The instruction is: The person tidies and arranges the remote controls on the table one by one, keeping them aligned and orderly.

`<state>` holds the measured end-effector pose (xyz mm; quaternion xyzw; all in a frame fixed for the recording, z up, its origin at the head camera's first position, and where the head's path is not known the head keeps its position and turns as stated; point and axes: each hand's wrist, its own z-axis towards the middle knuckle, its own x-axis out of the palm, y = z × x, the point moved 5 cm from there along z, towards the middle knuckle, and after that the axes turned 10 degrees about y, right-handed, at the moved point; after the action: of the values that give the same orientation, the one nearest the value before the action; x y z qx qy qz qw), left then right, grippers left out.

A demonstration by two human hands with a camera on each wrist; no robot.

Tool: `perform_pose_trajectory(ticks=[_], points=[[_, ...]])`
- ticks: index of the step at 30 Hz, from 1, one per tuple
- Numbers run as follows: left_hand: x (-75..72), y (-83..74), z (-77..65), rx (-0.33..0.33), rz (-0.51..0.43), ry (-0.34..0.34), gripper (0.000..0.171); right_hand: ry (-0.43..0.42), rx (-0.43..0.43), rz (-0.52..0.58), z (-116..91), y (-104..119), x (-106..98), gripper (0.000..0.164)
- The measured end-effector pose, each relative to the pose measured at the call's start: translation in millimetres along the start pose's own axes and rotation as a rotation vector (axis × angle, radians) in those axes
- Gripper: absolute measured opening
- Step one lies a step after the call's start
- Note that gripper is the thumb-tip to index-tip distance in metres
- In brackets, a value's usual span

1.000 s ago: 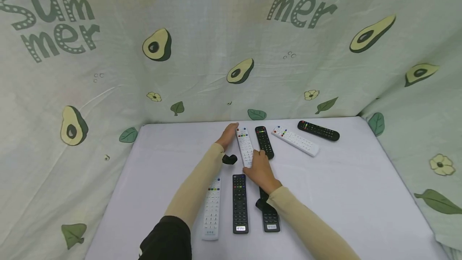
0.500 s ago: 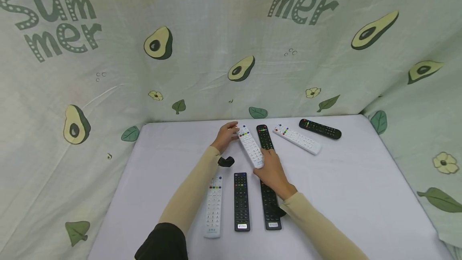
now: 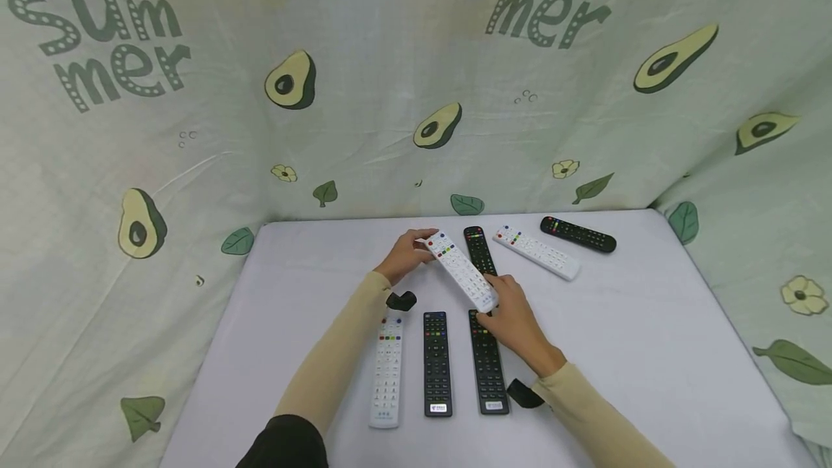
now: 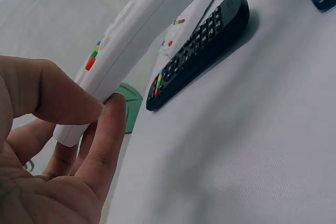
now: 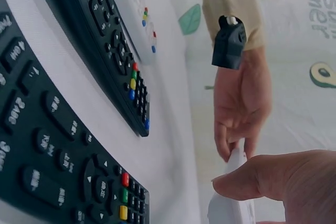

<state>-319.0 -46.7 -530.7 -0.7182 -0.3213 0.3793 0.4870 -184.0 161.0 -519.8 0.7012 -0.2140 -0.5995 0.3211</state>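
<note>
A white remote control (image 3: pixel 460 269) is held slantwise above the table between both hands. My left hand (image 3: pixel 403 256) pinches its far end, the one with the coloured buttons. Thumb and fingers close on that end in the left wrist view, where the remote (image 4: pixel 131 40) is seen side-on, clear of the cloth. The near end is gripped by my right hand (image 3: pixel 516 320), its thumb (image 5: pixel 247 177) lying on the remote in the right wrist view. Just behind the held remote lies a black remote (image 3: pixel 479 245), partly covered by it. Another black remote (image 3: pixel 490 374) lies below the right hand.
Toward the front of the white-covered table (image 3: pixel 292 273) lie a white remote (image 3: pixel 386 381) and a black remote (image 3: pixel 437 370), side by side. At the back right are a white remote (image 3: pixel 536 253) and a black remote (image 3: pixel 578 234). A printed curtain (image 3: pixel 364 92) hangs behind.
The white remote has risen off the table and swung, its near end going right and toward the front. My right hand has moved right with it; the left hand stays at the far end.
</note>
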Motion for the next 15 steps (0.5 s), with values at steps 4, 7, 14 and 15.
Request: perform_pose_trajectory(ticks=[4, 7, 14, 15], points=[[5.8, -3.9, -4.0, 0.02, 0.035, 0.048, 0.063, 0.002, -0.001, 0.018, -12, -1, -4, 0.078], [10.9, -6.2, -6.1, 0.041, 0.078, 0.087, 0.064, 0.005, -0.004, 0.028, -20, -3, -5, 0.079], [21.8, -10.3, -13.2, 0.081, 0.163, 0.185, 0.071, 0.021, 0.005, 0.032, -39, -5, -7, 0.077], [23.1, -10.9, -14.2, 0.086, 0.168, 0.194, 0.071, 0.026, 0.012, 0.041, -41, -5, -8, 0.078]])
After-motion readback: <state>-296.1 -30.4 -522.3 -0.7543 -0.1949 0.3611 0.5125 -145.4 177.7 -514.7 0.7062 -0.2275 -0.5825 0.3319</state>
